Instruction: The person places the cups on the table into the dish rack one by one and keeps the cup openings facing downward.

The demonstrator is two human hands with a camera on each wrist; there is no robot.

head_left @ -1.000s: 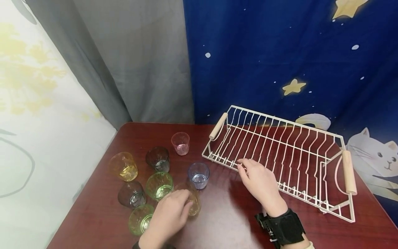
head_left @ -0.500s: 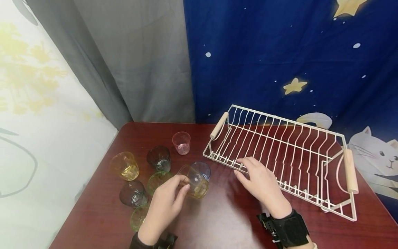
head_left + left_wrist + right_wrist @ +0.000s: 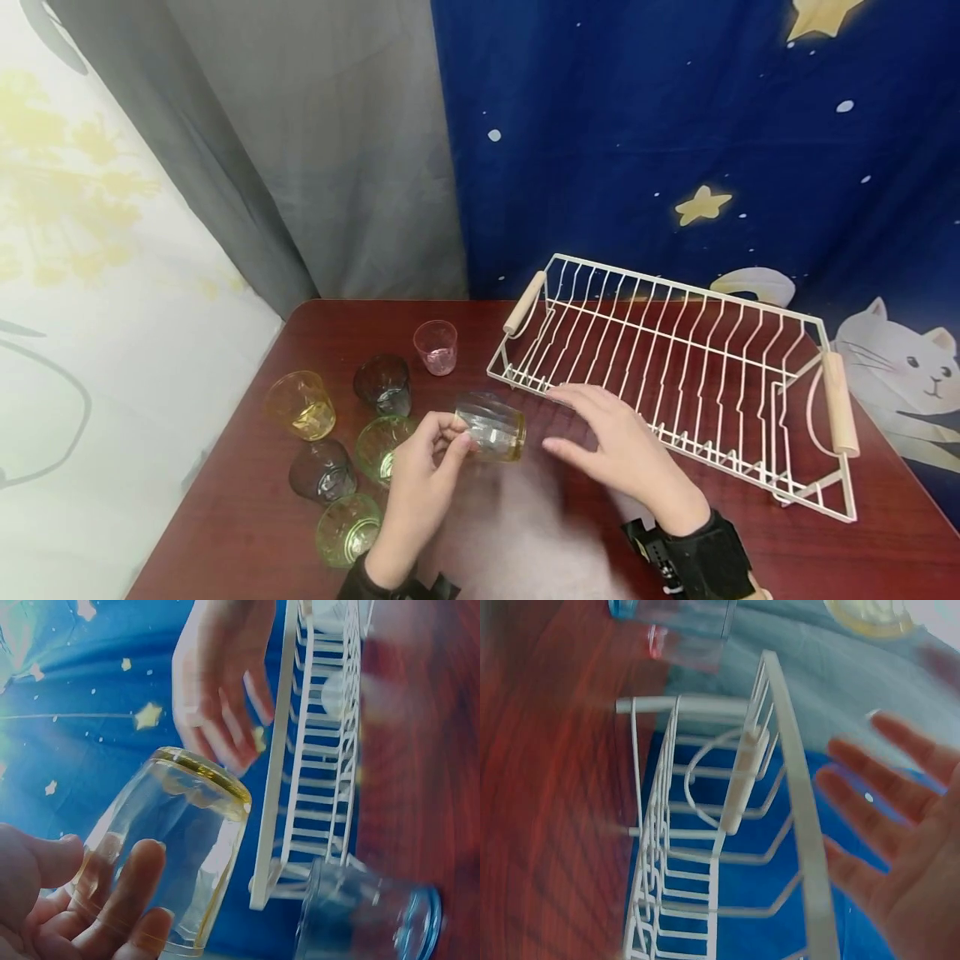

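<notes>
My left hand (image 3: 426, 475) grips a clear, pale yellow glass (image 3: 169, 847) near its rim. The glass is tipped on its side in the air, its thick base toward my right hand. In the left wrist view the fingers wrap the rim end. My right hand (image 3: 618, 450) is spread, thumb apart from the fingers, near the front rail of a white wire dish rack (image 3: 660, 333) and just right of the glass base. It holds nothing. A blue glass (image 3: 367, 915) stands behind the held one, mostly hidden by it in the head view.
Left of my left hand stand a yellow glass (image 3: 303, 406), two dark grey glasses, including one (image 3: 384, 385) farther back, and two green glasses, one (image 3: 349, 531) nearest me. A pink glass (image 3: 437, 348) stands behind. The rack has wooden handles (image 3: 840, 404). A curtain hangs behind the table.
My left hand has lifted the pale yellow glass from among the others, moved it right and tipped it sideways. My right hand has left the rack's front rail slightly and spread its fingers.
</notes>
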